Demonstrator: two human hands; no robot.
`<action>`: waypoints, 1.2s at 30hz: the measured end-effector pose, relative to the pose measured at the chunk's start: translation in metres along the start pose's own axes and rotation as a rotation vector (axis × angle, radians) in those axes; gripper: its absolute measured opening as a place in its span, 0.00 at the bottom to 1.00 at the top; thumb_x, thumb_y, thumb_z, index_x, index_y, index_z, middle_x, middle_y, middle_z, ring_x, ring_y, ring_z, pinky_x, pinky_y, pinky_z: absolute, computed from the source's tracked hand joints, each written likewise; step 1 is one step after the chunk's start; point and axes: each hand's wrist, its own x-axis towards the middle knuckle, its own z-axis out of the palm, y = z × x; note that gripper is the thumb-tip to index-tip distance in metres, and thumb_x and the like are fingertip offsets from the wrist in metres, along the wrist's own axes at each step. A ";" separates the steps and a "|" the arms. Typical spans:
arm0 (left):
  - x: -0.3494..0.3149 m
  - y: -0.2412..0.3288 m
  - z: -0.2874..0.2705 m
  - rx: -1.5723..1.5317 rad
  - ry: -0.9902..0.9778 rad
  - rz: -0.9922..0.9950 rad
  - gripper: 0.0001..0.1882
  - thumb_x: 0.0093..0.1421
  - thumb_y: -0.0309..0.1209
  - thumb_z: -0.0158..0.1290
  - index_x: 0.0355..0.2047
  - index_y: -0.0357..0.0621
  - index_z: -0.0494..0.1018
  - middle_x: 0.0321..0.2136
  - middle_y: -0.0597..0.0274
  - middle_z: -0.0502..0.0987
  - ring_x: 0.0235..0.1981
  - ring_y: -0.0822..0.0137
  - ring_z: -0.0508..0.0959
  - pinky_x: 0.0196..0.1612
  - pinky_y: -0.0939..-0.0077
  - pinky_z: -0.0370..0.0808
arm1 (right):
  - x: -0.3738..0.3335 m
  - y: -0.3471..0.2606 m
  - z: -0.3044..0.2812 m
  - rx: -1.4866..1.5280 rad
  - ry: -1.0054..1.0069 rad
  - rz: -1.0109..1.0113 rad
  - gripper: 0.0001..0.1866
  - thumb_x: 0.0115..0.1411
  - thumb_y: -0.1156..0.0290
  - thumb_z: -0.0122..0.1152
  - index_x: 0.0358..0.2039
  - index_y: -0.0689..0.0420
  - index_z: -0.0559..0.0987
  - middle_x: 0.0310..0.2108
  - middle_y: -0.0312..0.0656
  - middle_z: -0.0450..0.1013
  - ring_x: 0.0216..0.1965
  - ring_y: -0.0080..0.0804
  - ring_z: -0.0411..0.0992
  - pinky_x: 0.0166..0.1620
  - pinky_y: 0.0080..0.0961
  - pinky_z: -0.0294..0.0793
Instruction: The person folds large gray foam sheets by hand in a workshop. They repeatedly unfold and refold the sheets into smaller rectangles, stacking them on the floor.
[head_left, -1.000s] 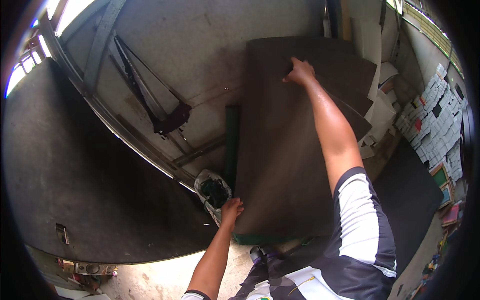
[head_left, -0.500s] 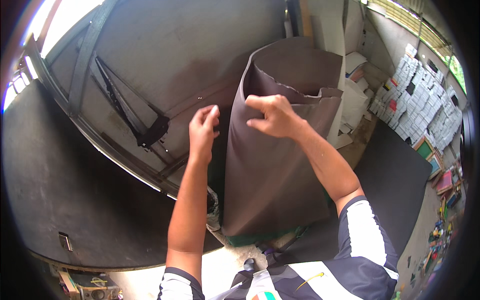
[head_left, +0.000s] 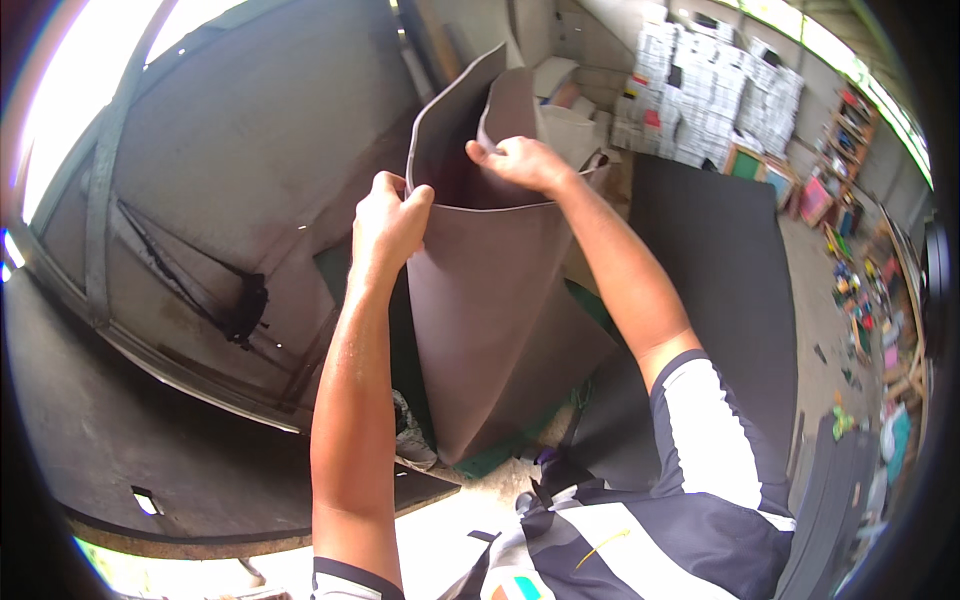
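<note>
A large grey-brown sheet (head_left: 490, 290), flexible and apparently foam-like, stands upright before me, rolled loosely into an open-topped tube that narrows toward the floor. My left hand (head_left: 388, 225) is closed on its upper rim at the left, thumb on the near side. Over the tube's mouth, my right hand (head_left: 525, 165) pinches an inner edge of the same sheet, with its fingertips partly hidden. Green material (head_left: 490, 458) shows under and behind the roll's base.
A black sheet (head_left: 700, 260) lies at the right. To the left is a dark board-like surface (head_left: 130, 430) beside a metal frame (head_left: 100, 220). White stacks (head_left: 690, 90) stand against the back wall. Small coloured items (head_left: 850, 285) are scattered along the far right.
Both hands were free above the roll and now grip its edges. The roll's top has opened and shifted leftward in view. The view itself has turned to the right.
</note>
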 end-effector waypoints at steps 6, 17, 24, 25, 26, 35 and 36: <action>-0.047 0.002 0.030 0.007 -0.009 0.122 0.37 0.60 0.54 0.53 0.58 0.36 0.65 0.45 0.32 0.80 0.52 0.38 0.79 0.56 0.53 0.74 | -0.145 -0.050 0.000 0.053 0.128 -0.177 0.44 0.46 0.28 0.67 0.44 0.60 0.79 0.41 0.57 0.80 0.46 0.56 0.78 0.48 0.45 0.76; -0.053 -0.004 0.032 -0.020 -0.033 1.035 0.22 0.58 0.31 0.56 0.54 0.49 0.78 0.64 0.45 0.67 0.68 0.50 0.64 0.67 0.58 0.63 | -0.219 -0.061 0.027 0.162 0.425 -0.408 0.22 0.44 0.61 0.75 0.41 0.51 0.85 0.29 0.45 0.81 0.33 0.46 0.81 0.39 0.41 0.79; -0.068 0.088 0.010 0.286 -0.632 0.401 0.39 0.45 0.41 0.69 0.57 0.37 0.74 0.38 0.50 0.84 0.38 0.57 0.85 0.42 0.63 0.81 | -0.253 -0.062 0.028 0.170 0.409 -0.411 0.17 0.41 0.61 0.71 0.35 0.49 0.84 0.19 0.42 0.76 0.26 0.45 0.79 0.32 0.39 0.77; -0.070 0.093 0.015 0.456 -0.599 0.489 0.37 0.45 0.42 0.69 0.54 0.37 0.76 0.39 0.49 0.84 0.39 0.56 0.85 0.44 0.63 0.81 | -0.257 -0.067 0.030 0.174 0.377 -0.405 0.16 0.42 0.61 0.71 0.34 0.49 0.84 0.18 0.41 0.76 0.25 0.44 0.79 0.31 0.39 0.77; -0.072 0.097 0.021 0.625 -0.563 0.577 0.35 0.44 0.44 0.70 0.50 0.37 0.79 0.40 0.48 0.84 0.41 0.54 0.85 0.45 0.62 0.81 | -0.260 -0.072 0.034 0.198 0.444 -0.470 0.15 0.42 0.60 0.69 0.32 0.48 0.83 0.15 0.39 0.74 0.23 0.43 0.78 0.30 0.38 0.76; -0.106 0.138 0.052 0.751 -0.636 0.441 0.19 0.57 0.36 0.61 0.38 0.27 0.82 0.31 0.42 0.84 0.27 0.51 0.86 0.32 0.61 0.84 | -0.333 -0.032 0.019 0.001 0.515 -0.232 0.21 0.46 0.55 0.74 0.36 0.52 0.78 0.24 0.41 0.79 0.30 0.45 0.80 0.32 0.42 0.77; -0.108 0.137 0.055 0.718 -0.632 0.445 0.19 0.59 0.35 0.60 0.37 0.25 0.81 0.27 0.42 0.83 0.22 0.52 0.85 0.28 0.62 0.83 | -0.348 -0.024 0.013 -0.018 0.484 -0.172 0.23 0.45 0.54 0.75 0.36 0.53 0.78 0.25 0.41 0.79 0.30 0.46 0.80 0.32 0.42 0.77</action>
